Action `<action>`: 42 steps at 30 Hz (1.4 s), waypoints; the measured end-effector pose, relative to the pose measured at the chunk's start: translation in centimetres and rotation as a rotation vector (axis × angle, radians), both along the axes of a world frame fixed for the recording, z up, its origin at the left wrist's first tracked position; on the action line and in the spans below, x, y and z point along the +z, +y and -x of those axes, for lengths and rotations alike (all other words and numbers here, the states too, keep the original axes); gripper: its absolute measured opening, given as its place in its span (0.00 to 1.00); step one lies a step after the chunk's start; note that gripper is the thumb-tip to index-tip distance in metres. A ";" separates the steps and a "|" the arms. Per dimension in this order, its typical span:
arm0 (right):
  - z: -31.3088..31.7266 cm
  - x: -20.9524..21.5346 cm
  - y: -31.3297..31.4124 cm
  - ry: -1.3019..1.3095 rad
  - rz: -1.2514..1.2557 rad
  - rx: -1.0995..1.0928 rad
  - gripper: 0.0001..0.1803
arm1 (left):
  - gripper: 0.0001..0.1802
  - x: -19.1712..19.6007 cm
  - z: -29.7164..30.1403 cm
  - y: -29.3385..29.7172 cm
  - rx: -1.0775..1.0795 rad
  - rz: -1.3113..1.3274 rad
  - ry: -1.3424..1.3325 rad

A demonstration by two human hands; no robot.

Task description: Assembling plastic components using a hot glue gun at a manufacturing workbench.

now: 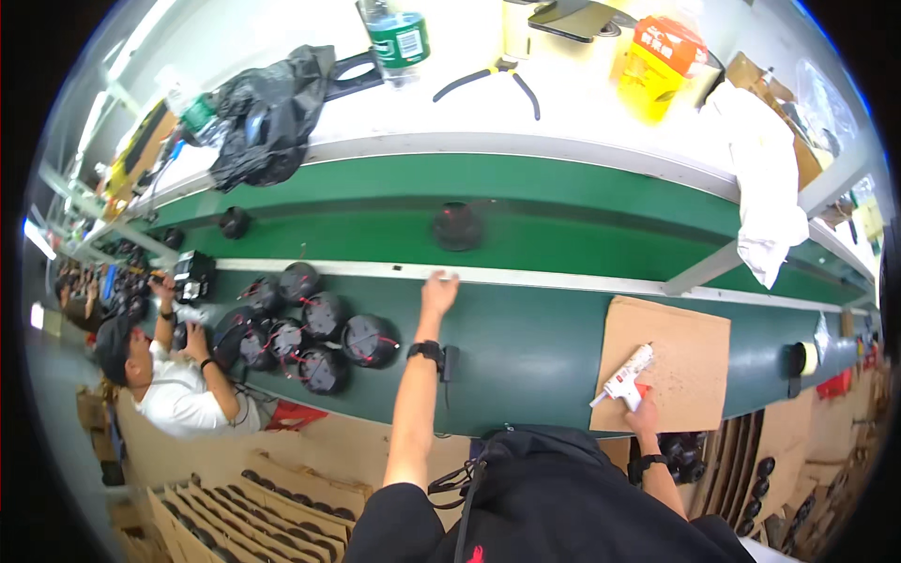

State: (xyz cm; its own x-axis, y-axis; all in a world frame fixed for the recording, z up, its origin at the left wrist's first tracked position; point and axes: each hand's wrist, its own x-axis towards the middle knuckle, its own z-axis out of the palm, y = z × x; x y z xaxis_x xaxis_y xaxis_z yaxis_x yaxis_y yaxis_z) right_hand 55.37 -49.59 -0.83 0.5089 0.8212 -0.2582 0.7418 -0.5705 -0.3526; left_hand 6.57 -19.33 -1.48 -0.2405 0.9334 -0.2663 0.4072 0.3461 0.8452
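My left hand (437, 293) reaches forward over the green bench to the white strip at the belt's near edge, fingers apart and holding nothing. Just beyond it a round black part (457, 226) with red wires sits on the green conveyor belt (582, 235). My right hand (644, 416) rests at the near edge of a brown cardboard sheet (676, 347) and holds a white glue gun (623, 377) by its grip. A dark wristband sits on each of my wrists.
Several round black parts (310, 333) with red wires are clustered on the bench to my left, where another person (178, 385) in a white shirt works. The back shelf holds pliers (493, 77), a bottle (397, 38), a black bag (267, 113), a yellow pack (662, 61) and a white cloth (765, 188).
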 end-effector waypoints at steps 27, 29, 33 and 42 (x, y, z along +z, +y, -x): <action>5.3 12.2 -3.9 1.198 -0.498 -0.228 0.13 | 0.48 0.7 -0.8 -12.8 0.132 0.287 -0.996; 6.6 14.2 -1.8 1.286 -0.418 -0.211 0.30 | 0.46 1.8 -2.3 -17.4 0.138 0.367 -0.860; 6.3 12.6 0.6 1.452 -0.342 -0.230 0.31 | 0.37 2.1 -2.2 -22.9 -0.338 0.522 -0.520; 8.6 13.8 2.8 1.036 -0.079 0.058 0.12 | 0.38 0.9 -2.3 -20.5 -0.509 0.139 -0.366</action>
State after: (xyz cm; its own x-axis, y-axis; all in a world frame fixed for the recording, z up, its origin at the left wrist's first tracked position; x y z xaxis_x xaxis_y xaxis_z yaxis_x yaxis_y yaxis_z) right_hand 46.74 -46.81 12.96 0.0275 0.8709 -0.4907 0.0799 -0.4912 -0.8674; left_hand 8.91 -39.86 -0.55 0.3532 0.8576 -0.3739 0.2432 0.3018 0.9218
